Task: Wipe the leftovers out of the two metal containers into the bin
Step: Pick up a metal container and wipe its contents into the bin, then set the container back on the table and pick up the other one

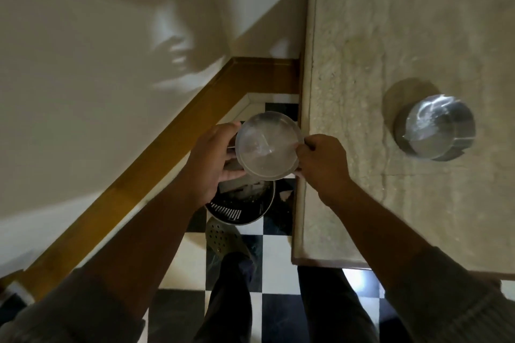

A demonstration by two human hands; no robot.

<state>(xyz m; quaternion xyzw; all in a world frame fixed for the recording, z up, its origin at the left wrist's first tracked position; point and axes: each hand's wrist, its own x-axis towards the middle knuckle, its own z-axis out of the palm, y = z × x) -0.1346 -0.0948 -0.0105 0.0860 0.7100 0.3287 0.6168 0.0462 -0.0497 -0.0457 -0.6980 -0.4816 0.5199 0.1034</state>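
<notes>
I hold a round metal container (267, 145) with a clear lid over the bin. My left hand (214, 159) grips its left side and underside. My right hand (324, 161) pinches the lid's right rim. Directly below stands a black perforated bin (237, 210) on the floor, with pale scraps inside. A second metal container (436, 131), also under a clear lid, sits on the stone counter (362, 50) at the right, apart from both hands.
The counter's edge runs just right of the held container. A white wall with a wooden skirting board (195, 125) closes in the left. My legs and a perforated clog (225, 239) stand on the black-and-white checked floor (276, 242) beside the bin.
</notes>
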